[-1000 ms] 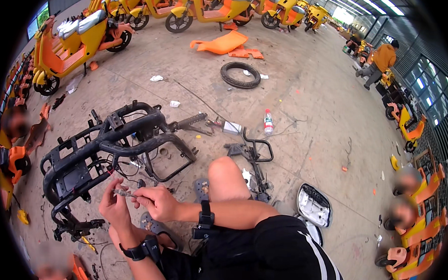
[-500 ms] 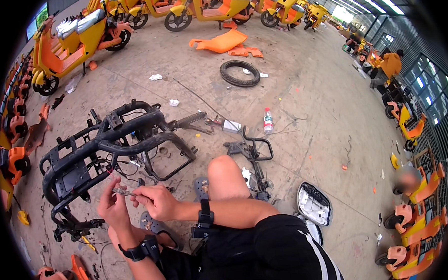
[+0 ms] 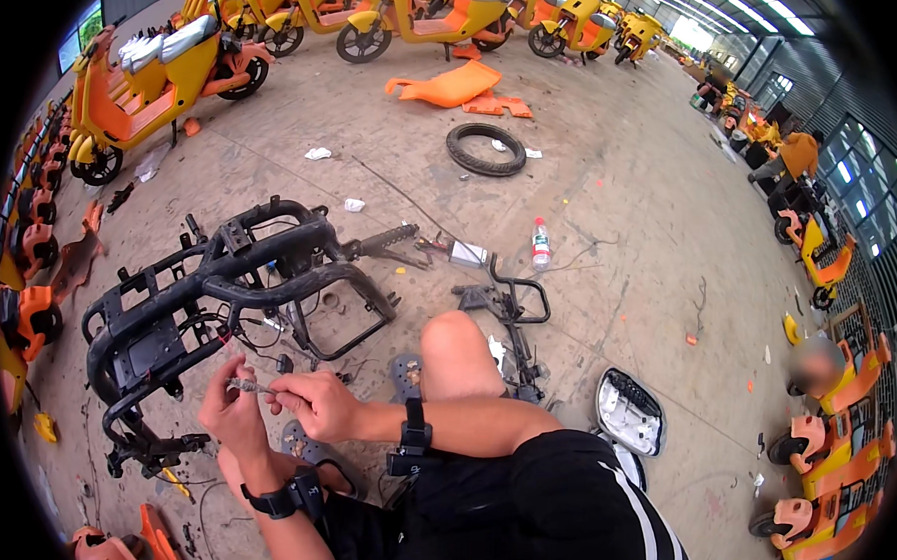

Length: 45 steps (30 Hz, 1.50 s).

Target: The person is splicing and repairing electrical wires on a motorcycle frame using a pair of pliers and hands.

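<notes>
Close in, it's the 2 hands together: the left hand [image 3: 231, 403] pinches 1 end of a small grey piece [image 3: 248, 384], the right hand [image 3: 318, 404] grips the other, right beside the black frame [image 3: 268, 290] on the floor. Beyond, a clear bottle [image 3: 541, 247] stands upright; farther, a black tyre [image 3: 482, 165], an orange panel [image 3: 452, 83], then yellow scooters [image 3: 430, 21] lined up.

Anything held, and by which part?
A small grey part: left hand at its left end, right hand at its right end. Its exact kind is unclear.
</notes>
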Motion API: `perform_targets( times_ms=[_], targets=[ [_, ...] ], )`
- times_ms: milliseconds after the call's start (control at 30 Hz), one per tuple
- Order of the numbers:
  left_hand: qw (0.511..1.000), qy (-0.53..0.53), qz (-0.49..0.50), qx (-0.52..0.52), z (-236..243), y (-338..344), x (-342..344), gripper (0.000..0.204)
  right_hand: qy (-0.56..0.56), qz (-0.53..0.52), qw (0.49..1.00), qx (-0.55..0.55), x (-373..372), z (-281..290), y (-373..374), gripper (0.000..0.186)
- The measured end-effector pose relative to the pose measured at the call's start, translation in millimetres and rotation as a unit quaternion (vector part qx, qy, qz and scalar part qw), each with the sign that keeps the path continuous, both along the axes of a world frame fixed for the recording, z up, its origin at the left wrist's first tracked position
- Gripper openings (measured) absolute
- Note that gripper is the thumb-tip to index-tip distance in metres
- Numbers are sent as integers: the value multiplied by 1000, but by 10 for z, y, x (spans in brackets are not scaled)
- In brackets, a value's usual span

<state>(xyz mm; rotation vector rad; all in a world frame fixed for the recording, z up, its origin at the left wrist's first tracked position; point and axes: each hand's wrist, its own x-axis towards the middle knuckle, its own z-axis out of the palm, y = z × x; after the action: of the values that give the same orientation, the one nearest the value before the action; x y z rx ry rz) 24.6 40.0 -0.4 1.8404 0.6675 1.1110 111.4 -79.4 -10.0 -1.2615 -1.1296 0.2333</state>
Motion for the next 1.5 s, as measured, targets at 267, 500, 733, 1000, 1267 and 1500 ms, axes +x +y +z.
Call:
perform_targets(
  times_ms=[267, 500, 733, 1000, 1267, 1500],
  targets=[
    [999, -49, -17, 2, 13, -17, 40, 16, 23, 4, 1000, -3, -6, 3, 6, 14],
    [998, -32, -37, -45, -51, 48, 25, 16, 6, 3, 1000, -4, -8, 4, 5, 14],
    [995, -56, -45, -75, -56, 48, 39, 23, 8, -2, 1000, 3, -15, -4, 10, 14],
    [991, -74, -59, -92, -30, 23, 65, 25, 15, 3, 1000, -2, -34, 8, 1, 14],
    [969, -116, -128, -179, -49, 1, -1, 15, 114, -31, 993, 12, 9, 20, 75, 15],
    [921, 23, -251, -296, -10, -182, -40, 27, 45, -100, 994, -22, 203, -32, 162, 17]
  ],
)
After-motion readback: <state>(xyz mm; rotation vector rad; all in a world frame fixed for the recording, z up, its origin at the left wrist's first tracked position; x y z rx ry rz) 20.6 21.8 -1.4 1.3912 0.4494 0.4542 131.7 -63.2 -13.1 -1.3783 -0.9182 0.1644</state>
